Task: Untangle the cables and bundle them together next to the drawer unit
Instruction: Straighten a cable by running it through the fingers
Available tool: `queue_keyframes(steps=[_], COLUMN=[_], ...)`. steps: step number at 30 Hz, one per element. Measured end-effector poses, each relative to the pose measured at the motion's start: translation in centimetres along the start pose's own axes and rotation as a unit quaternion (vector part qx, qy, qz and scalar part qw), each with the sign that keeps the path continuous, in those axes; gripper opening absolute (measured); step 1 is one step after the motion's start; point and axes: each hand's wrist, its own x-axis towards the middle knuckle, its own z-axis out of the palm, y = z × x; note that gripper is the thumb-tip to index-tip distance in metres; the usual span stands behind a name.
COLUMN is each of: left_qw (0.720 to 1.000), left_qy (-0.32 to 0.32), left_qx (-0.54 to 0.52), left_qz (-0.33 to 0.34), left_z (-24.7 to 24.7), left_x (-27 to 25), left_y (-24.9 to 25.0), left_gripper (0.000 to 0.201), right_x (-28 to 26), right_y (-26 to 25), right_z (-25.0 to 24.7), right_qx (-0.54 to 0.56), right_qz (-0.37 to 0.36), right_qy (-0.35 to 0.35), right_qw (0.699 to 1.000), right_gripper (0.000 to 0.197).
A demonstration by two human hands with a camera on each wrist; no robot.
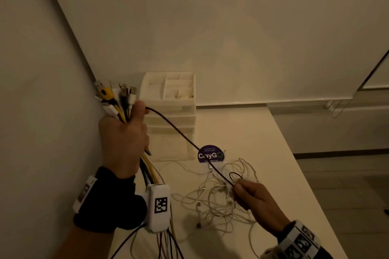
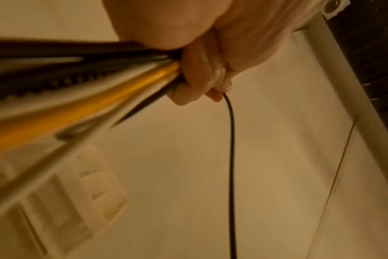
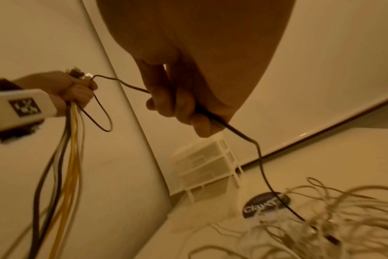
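A round purple sticker point(image 1: 210, 154) with white lettering lies flat on the white table point(image 1: 284, 164), near the table's rear; the table's left and rear edges meet plain white walls point(image 1: 210, 17); a thin wire frame point(image 1: 336, 108) stands on the floor at far right.
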Motion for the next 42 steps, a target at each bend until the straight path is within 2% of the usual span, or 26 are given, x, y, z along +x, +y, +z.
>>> queue_keyframes(steps=[3, 5, 7, 10, 12, 13, 19, 21, 24, 29, 32, 34, 36, 38, 40, 42], left_qw=[0.997, 0.994, 0.982, 0.944, 0.917, 0.913, 0.961, 0.965, 0.975, 0.987, 0.990, 0.994, 0.995, 0.994, 0.991, 0.990], left_qy=[-0.010, -0.073, -0.167, -0.303, -0.353, -0.357, -0.215, -0.192, -0.144, -0.049, -0.027, -0.019, -0.036, -0.070, -0.092, -0.109], left_qx=[0.066, 0.074, 0.080, 0.128, 0.184, 0.195, 0.166, 0.158, 0.148, 0.110, 0.092, 0.068, 0.051, 0.062, 0.085, 0.085], left_qz=[0.031, 0.046, 0.046, 0.027, 0.024, 0.032, 0.059, 0.077, 0.085, 0.108, 0.105, 0.083, 0.072, 0.065, 0.037, 0.013], left_z=[-0.6, 0.4, 2.0, 4.3, 5.5, 5.8, 6.1, 5.9, 5.5, 3.7, 2.7, 2.2, 2.1, 2.4, 2.7, 2.8], left_x=[-0.4, -1.6, -3.5, -6.3, -7.4, -7.6, -6.2, -5.5, -4.8, -3.2, -2.7, -2.4, -2.4, -3.0, -3.6, -3.9], left_y=[-0.7, -0.9, -0.3, -0.8, -1.6, -1.9, -1.3, -1.0, -0.8, 0.4, 0.5, 0.0, -0.4, -0.7, -0.8, -1.2], left_gripper=[0.044, 0.029, 0.017, 0.010, 0.005, 0.006, 0.012, 0.005, 0.007, 0.014, 0.017, 0.030, 0.031, 0.024, 0.026, 0.024], right_x=[-0.2, 0.4, 1.1, 1.9, 2.1, 2.1, 2.8, 3.0, 3.7, 5.1, 5.8, 6.6, 7.5, 8.2, 8.7, 8.9], right_y=[1.0, 0.1, -1.7, -5.1, -7.2, -8.0, -8.0, -7.1, -5.3, 0.4, 3.7, 5.1, 5.8, 5.7, 5.0, 3.7], right_z=[0.0, -0.3, -0.7, -1.3, -1.8, -2.1, -3.3, -3.1, -2.6, -1.7, -1.5, -1.4, -1.5, -1.6, -1.8, -2.0], right_qx=[-0.045, -0.038, -0.038, -0.036, -0.028, -0.024, 0.048, 0.050, 0.038, -0.019, -0.061, -0.124, -0.188, -0.207, -0.143, -0.026], right_qz=[0.001, -0.008, -0.030, -0.076, -0.099, -0.104, -0.101, -0.112, -0.117, -0.059, -0.018, -0.001, 0.018, 0.024, 0.014, 0.006], right_qy=[0.045, 0.082, 0.097, 0.066, 0.039, 0.028, -0.007, -0.009, 0.005, 0.033, 0.033, 0.018, 0.026, 0.073, 0.112, 0.129], right_qw=[0.998, 0.996, 0.994, 0.994, 0.994, 0.994, 0.994, 0.992, 0.992, 0.998, 0.997, 0.992, 0.982, 0.975, 0.983, 0.991], right_gripper=[0.043, 0.041, 0.040, 0.040, 0.039, 0.039, 0.038, 0.036, 0.033, 0.031, 0.027, 0.025, 0.021, 0.020, 0.023, 0.023])
